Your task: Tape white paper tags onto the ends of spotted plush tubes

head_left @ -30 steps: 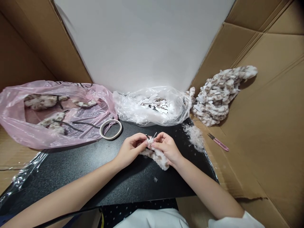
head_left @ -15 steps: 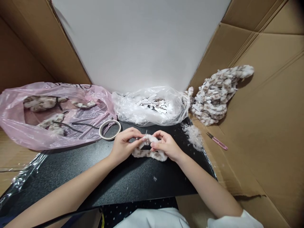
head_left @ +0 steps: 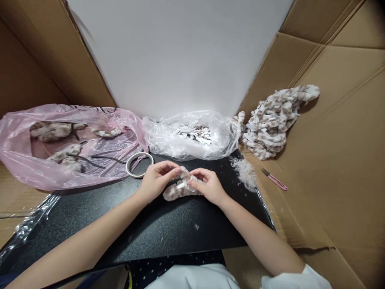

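Note:
A fluffy white-and-brown fabric loop, like a plush headband (head_left: 174, 193), is between my hands just over the black table (head_left: 120, 228). My left hand (head_left: 158, 180) pinches its upper left part between thumb and fingers. The fingers of my right hand (head_left: 209, 184) are closed on its right side, hiding that end. A small white tag (head_left: 181, 185) shows on the fluffy loop between the two hands. The lower part of the loop hangs or rests close to the table top; I cannot tell which.
A pink plastic bag (head_left: 75, 176) with fluffy pieces lies left, beside a tape roll (head_left: 129, 173). Behind my hands is a clear bag (head_left: 164, 138) of white tags. At right are a pile of fluffy loops (head_left: 270, 124), loose fluff (head_left: 245, 174) and pink thread snips (head_left: 275, 180).
The loop has been turned and squeezed flatter, so its middle opening has narrowed. A white tag now shows on it. Both hands stay in nearly the same place.

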The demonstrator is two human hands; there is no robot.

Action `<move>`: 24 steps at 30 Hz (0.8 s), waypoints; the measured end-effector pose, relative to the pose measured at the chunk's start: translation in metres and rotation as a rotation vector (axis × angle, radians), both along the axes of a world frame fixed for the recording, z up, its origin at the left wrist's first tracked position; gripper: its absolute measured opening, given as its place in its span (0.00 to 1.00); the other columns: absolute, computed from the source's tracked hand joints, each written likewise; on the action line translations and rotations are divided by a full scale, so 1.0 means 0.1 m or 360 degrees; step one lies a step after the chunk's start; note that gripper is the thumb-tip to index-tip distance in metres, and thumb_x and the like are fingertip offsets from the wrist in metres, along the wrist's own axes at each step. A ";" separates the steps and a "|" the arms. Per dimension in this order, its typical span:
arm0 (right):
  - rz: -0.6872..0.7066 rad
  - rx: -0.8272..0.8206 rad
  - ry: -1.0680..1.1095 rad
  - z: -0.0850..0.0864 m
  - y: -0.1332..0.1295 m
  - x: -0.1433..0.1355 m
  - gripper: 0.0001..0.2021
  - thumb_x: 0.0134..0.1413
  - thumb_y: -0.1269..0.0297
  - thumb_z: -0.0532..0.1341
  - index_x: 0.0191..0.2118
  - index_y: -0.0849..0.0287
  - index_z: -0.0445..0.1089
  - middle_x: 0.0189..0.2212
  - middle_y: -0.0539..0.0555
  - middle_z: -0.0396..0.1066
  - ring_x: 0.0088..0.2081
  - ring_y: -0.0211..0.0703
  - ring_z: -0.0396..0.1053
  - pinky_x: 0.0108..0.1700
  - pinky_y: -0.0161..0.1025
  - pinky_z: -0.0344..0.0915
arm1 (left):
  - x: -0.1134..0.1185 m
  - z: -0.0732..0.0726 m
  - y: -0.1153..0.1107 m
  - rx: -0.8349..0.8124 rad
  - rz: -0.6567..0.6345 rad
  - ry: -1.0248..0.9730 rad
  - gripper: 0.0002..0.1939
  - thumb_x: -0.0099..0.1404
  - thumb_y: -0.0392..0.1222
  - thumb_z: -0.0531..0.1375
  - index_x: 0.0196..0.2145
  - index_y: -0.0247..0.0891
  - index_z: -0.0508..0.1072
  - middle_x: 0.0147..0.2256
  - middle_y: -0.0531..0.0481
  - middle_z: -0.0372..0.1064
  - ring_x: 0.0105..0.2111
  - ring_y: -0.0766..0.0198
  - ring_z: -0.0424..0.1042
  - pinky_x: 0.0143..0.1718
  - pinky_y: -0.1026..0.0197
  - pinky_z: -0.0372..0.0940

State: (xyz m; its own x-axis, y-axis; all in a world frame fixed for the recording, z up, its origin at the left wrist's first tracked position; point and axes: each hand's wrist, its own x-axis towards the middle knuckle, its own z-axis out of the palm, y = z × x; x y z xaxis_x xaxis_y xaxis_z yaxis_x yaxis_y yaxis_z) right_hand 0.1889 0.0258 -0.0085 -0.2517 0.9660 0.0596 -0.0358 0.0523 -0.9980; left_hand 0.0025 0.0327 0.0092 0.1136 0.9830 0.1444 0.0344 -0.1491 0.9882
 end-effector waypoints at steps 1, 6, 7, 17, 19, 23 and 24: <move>-0.0007 -0.0046 0.0037 0.00 0.01 0.00 0.15 0.38 0.62 0.71 0.36 0.57 0.74 0.34 0.52 0.75 0.34 0.42 0.72 0.39 0.38 0.68 | -0.01 -0.01 0.03 -0.0068 0.0024 -0.0100 0.12 0.53 0.49 0.68 0.28 0.36 0.78 0.24 0.51 0.73 0.24 0.66 0.69 0.28 0.66 0.64; -0.0023 -0.0198 0.0085 0.01 0.04 0.03 0.13 0.42 0.56 0.70 0.32 0.58 0.72 0.26 0.48 0.71 0.22 0.34 0.67 0.26 0.33 0.63 | -0.03 -0.04 0.11 -0.0328 0.0036 -0.0509 0.20 0.45 0.49 0.72 0.34 0.36 0.78 0.29 0.50 0.74 0.27 0.66 0.70 0.32 0.65 0.66; -0.0008 -0.0214 0.0102 0.01 0.05 0.03 0.14 0.42 0.54 0.69 0.30 0.58 0.72 0.22 0.47 0.69 0.20 0.34 0.65 0.24 0.32 0.61 | -0.03 -0.05 0.11 -0.0333 -0.0023 -0.0497 0.22 0.45 0.48 0.73 0.38 0.37 0.78 0.33 0.48 0.75 0.30 0.64 0.72 0.35 0.64 0.67; 0.0147 -0.0407 0.0367 0.05 0.05 0.00 0.18 0.38 0.51 0.71 0.30 0.59 0.71 0.20 0.45 0.69 0.16 0.28 0.57 0.21 0.30 0.55 | -0.06 -0.02 0.07 -0.0171 -0.0605 -0.0021 0.20 0.60 0.58 0.61 0.33 0.37 0.80 0.43 0.42 0.72 0.41 0.55 0.71 0.43 0.59 0.66; 0.0186 -0.0426 0.0369 0.06 0.04 0.00 0.18 0.39 0.51 0.71 0.31 0.59 0.70 0.19 0.45 0.69 0.16 0.28 0.55 0.20 0.29 0.52 | -0.07 0.01 0.07 -0.0153 -0.0713 0.0037 0.21 0.61 0.58 0.60 0.27 0.37 0.78 0.41 0.43 0.70 0.37 0.59 0.70 0.40 0.62 0.66; 0.0189 -0.0447 0.0421 0.06 0.04 0.01 0.18 0.40 0.52 0.71 0.31 0.59 0.69 0.18 0.45 0.69 0.16 0.27 0.55 0.21 0.30 0.54 | -0.06 0.01 0.08 -0.0296 -0.0789 -0.0110 0.18 0.62 0.54 0.58 0.25 0.37 0.75 0.39 0.44 0.71 0.38 0.57 0.70 0.42 0.60 0.65; 0.0179 -0.0463 0.0453 0.06 0.04 0.01 0.18 0.40 0.52 0.71 0.31 0.59 0.69 0.19 0.45 0.69 0.16 0.27 0.55 0.22 0.30 0.55 | -0.06 0.00 0.08 -0.0374 -0.0772 -0.0172 0.14 0.61 0.50 0.59 0.27 0.37 0.76 0.38 0.43 0.72 0.39 0.56 0.71 0.43 0.59 0.66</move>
